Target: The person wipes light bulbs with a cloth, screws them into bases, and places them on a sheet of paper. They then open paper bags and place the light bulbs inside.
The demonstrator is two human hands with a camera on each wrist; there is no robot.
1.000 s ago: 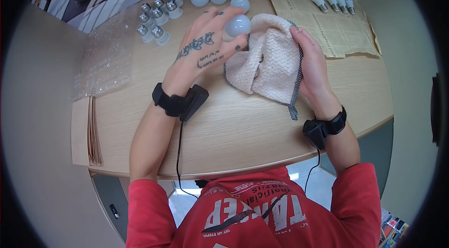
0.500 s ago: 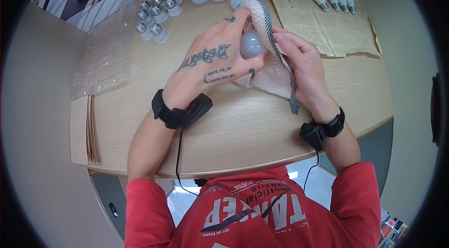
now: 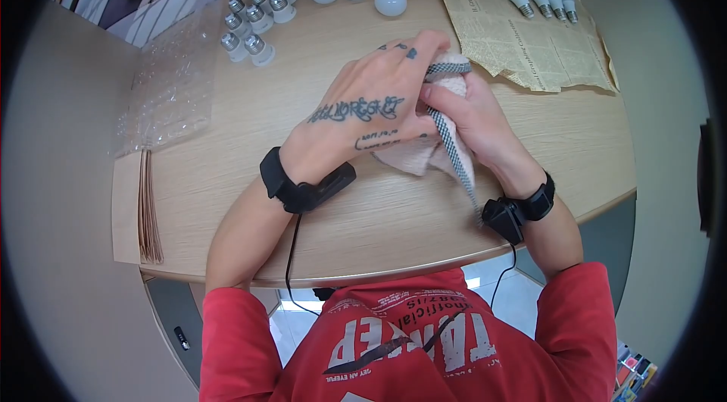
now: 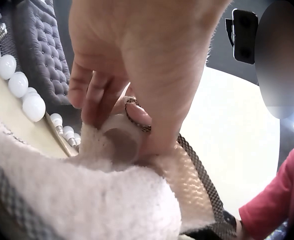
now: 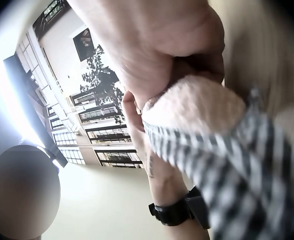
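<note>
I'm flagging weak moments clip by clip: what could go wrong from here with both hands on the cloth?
The pale rounded piece in the left hand is mostly hidden by hand and cloth, so a slip might go unseen. The cloth's loose corner hangs beside the right wrist's black device and could catch on it. The white globes sit close together; a knock might shift several.

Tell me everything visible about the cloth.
The cloth is off-white, soft-looking and textured, with dark-and-light checked edging. It is folded and bunched over the wooden table, between the left hand and right hand, which both hold it. One trimmed corner points toward the table's near edge.
</note>
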